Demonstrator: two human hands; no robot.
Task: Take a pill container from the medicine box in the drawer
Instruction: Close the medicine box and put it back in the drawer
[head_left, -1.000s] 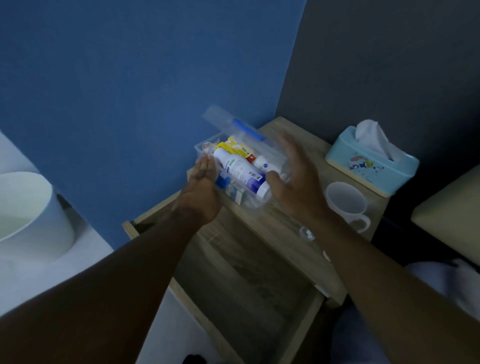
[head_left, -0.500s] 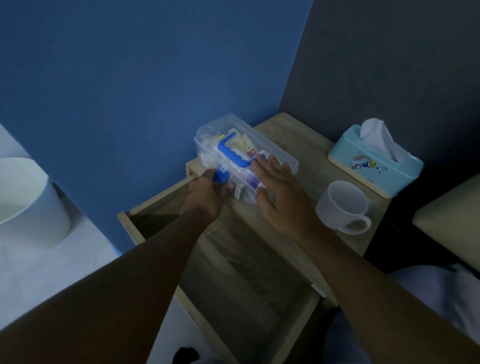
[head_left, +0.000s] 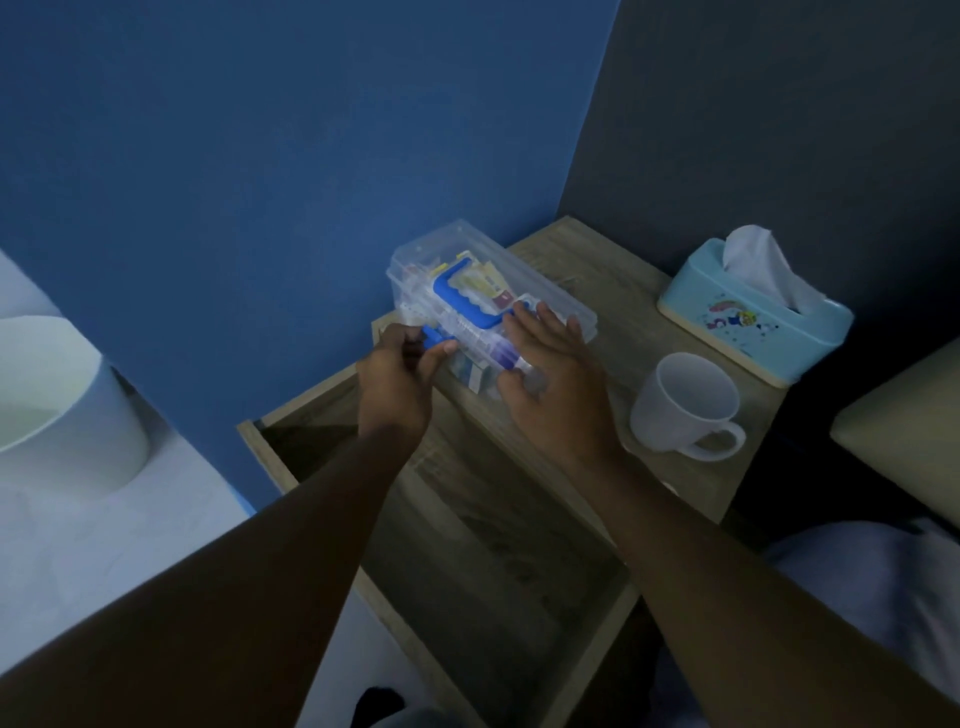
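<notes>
The clear plastic medicine box (head_left: 457, 249) with a blue handle (head_left: 460, 299) stands on the wooden nightstand top (head_left: 618, 270), above the open drawer (head_left: 478, 551). Its lid is down. Tubes, bottles and packets show through the plastic; I cannot pick out a pill container. My left hand (head_left: 397, 387) pinches the blue latch (head_left: 434, 338) on the box's front side. My right hand (head_left: 556, 384) lies on the near end of the lid with fingers spread and the thumb against the front wall.
A white mug (head_left: 685, 405) stands right of my right hand. A light blue tissue box (head_left: 753, 322) sits behind it. A white bin (head_left: 57, 410) is on the floor at left. Blue wall stands close behind the box.
The raised lid came down onto the box. My right hand settled on top of it, and my left hand closed its fingers on the blue latch.
</notes>
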